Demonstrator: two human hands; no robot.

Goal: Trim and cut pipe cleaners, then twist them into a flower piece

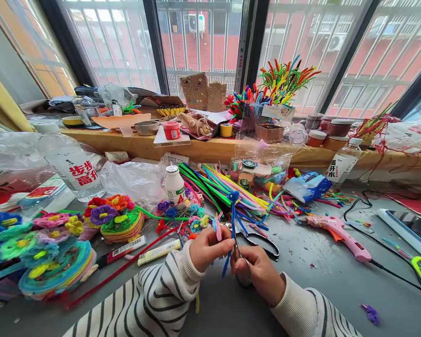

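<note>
My left hand [212,248] pinches a blue pipe cleaner [233,215] upright between thumb and fingers. Its top is curled into a small knot, and its lower end hangs below my fingers. My right hand [257,269] is closed around scissors [244,277], whose metal blades meet the blue stem close to my left thumb; the fingers partly hide them. By my left fingertips shows a small pink and light-blue fuzzy piece [217,228]; whether it is held is unclear. A black-handled loop [274,252] lies on the table just behind my right hand.
Fuzzy flower pieces [61,267] crowd the left, near a glue stick [159,252]. Loose pipe cleaners [214,187] and a small white bottle [174,185] lie behind my hands. Rightward are a pink glue gun [340,234] with its cord and a purple scrap [371,313].
</note>
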